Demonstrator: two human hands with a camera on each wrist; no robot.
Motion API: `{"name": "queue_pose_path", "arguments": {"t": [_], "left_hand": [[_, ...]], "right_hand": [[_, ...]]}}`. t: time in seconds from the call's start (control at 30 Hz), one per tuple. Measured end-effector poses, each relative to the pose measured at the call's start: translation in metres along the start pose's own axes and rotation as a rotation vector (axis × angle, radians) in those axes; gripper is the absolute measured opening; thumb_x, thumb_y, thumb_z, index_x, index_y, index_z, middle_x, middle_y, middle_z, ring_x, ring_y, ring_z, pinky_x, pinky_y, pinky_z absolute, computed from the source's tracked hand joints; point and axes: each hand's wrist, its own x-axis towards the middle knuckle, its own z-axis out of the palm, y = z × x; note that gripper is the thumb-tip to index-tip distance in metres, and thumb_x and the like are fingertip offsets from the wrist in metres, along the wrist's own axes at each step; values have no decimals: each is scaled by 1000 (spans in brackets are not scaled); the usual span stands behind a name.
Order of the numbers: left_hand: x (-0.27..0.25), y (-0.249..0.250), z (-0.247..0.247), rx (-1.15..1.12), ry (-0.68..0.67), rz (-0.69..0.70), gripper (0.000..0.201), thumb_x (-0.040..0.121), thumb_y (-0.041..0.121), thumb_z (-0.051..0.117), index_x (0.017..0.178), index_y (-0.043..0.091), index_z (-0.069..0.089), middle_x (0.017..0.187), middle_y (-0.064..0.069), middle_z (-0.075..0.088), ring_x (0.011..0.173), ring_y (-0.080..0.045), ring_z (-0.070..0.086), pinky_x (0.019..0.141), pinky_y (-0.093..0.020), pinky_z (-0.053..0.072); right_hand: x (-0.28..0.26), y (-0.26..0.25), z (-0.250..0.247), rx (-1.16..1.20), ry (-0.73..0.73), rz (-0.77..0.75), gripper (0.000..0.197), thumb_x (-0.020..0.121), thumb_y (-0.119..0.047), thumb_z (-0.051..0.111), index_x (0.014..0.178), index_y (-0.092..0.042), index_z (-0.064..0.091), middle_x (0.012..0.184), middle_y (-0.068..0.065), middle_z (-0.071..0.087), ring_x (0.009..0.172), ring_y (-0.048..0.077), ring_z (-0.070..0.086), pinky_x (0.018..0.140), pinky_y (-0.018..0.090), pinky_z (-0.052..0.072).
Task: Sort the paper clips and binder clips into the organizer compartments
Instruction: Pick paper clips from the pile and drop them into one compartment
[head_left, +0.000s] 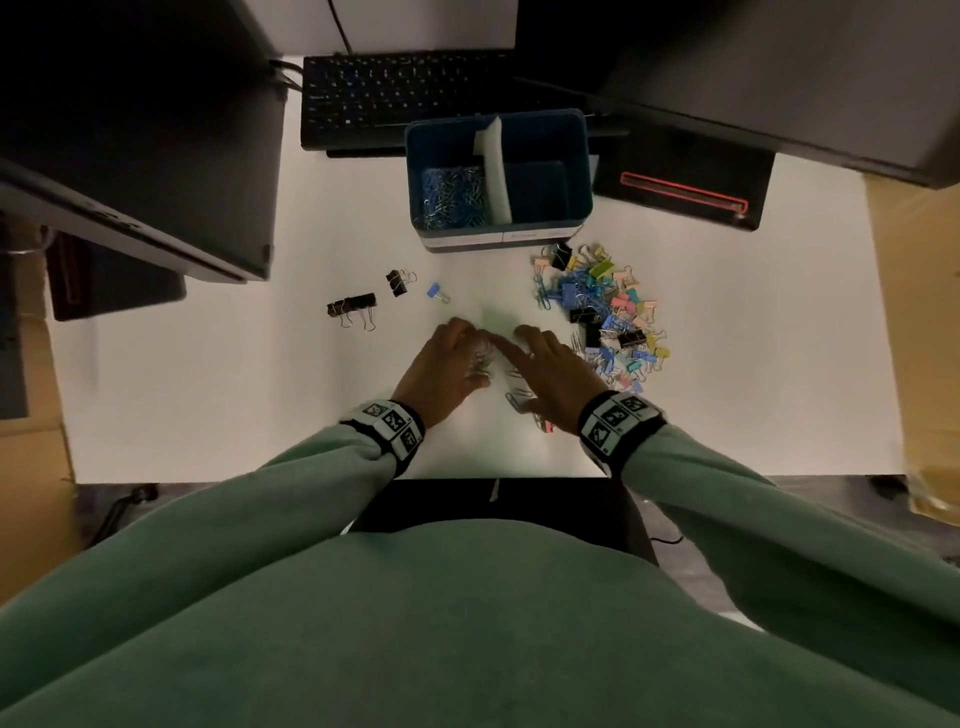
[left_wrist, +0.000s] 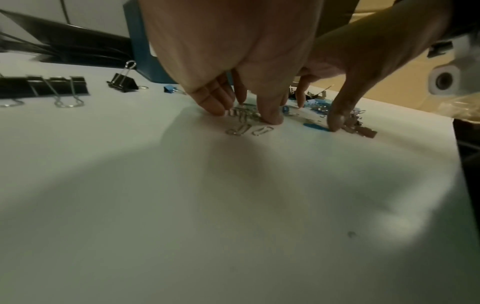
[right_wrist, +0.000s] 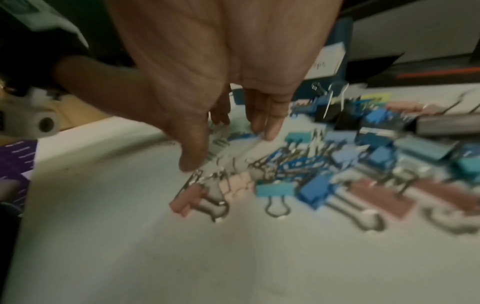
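Note:
A blue organizer (head_left: 584, 171) stands mid-table; its left compartment holds blue and silver paper clips (head_left: 454, 197), and the right one looks empty. My left hand (head_left: 470, 358) pinches a small bunch of silver paper clips (left_wrist: 241, 114) against the table between thumb and fingers. More silver paper clips (left_wrist: 237, 130) lie loose just in front of it. My right hand (right_wrist: 228, 148) hovers beside it with straight fingers, thumb tip touching down by a blue paper clip (left_wrist: 314, 126). A heap of coloured binder clips (head_left: 608, 312) lies right of that hand.
Black binder clips (head_left: 350, 306) and a small blue binder clip (head_left: 436, 292) lie to the left. A keyboard (head_left: 395, 98) sits behind the organizer and a black device (head_left: 680, 182) to its right. Dark monitors overhang both back corners. A pink binder clip (right_wrist: 187, 200) lies near the front.

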Motion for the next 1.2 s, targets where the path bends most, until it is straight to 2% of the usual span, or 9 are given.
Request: {"name": "queue_pose_path", "arguments": {"t": [0.13, 0.23, 0.37, 0.6, 0.73, 0.87, 0.97, 1.07, 1.2], "left_hand": [[0, -5, -1, -61, 33, -6, 28, 83, 8, 69, 109, 5, 59, 108, -11, 52, 94, -25, 54, 82, -34, 47], [0, -4, -1, -88, 49, -29, 9, 88, 7, 64, 97, 5, 62, 98, -8, 54, 77, -17, 52, 71, -28, 45], [0, -7, -6, -134, 27, -58, 6, 87, 6, 63, 93, 9, 64, 91, -3, 54, 72, -13, 52, 68, -21, 41], [-5, 1, -56, -376, 196, -63, 11, 86, 5, 62, 90, 14, 67, 90, -2, 63, 77, -12, 59, 74, -18, 47], [25, 19, -114, -481, 457, -33, 15, 91, 5, 53, 93, 15, 65, 92, -1, 67, 78, -7, 61, 72, -19, 50], [81, 24, -148, -347, 496, -55, 12, 91, 11, 61, 99, 14, 69, 97, 0, 69, 85, -8, 64, 80, -27, 55], [85, 19, -146, -207, 466, -82, 26, 92, 14, 61, 117, 11, 65, 113, -7, 65, 101, -16, 62, 93, -29, 50], [41, 10, -118, -158, 420, -95, 42, 86, 22, 71, 125, 13, 59, 116, -5, 57, 98, -15, 57, 88, -24, 46], [-29, -11, -45, -133, -8, -209, 95, 69, 40, 82, 144, 6, 35, 128, -11, 43, 107, -22, 51, 100, -32, 43]], "right_hand": [[25, -5, 3, 71, 84, -12, 52, 78, -1, 70, 127, -2, 52, 121, 19, 49, 108, 35, 50, 76, 49, 54], [38, -3, 5, 52, 83, -1, 34, 78, 12, 57, 108, -3, 55, 109, 16, 51, 98, 33, 52, 72, 44, 52], [46, -1, -3, 186, 86, 71, 17, 86, 4, 51, 99, -1, 60, 105, 18, 56, 92, 35, 57, 75, 37, 44], [21, 16, -34, 743, 176, 277, 7, 87, -7, 66, 91, -12, 68, 86, -1, 69, 78, 12, 66, 80, 30, 58], [32, -10, -99, 1005, 460, 190, 4, 87, -9, 66, 91, -10, 67, 84, 1, 70, 74, 11, 67, 71, 22, 57], [84, -33, -152, 851, 658, 143, 5, 86, -10, 68, 91, -12, 69, 81, -6, 69, 70, 2, 63, 70, 17, 54], [100, -32, -155, 631, 572, 156, 15, 86, -12, 68, 101, -7, 66, 99, 4, 66, 84, 12, 61, 81, 27, 54], [66, -18, -128, 426, 445, 122, 25, 85, -20, 70, 106, -10, 59, 102, 0, 53, 86, 12, 53, 75, 24, 45], [8, 0, -50, 139, 34, 187, 63, 77, -39, 77, 126, -11, 48, 124, 12, 50, 109, 27, 54, 93, 41, 50]]}}
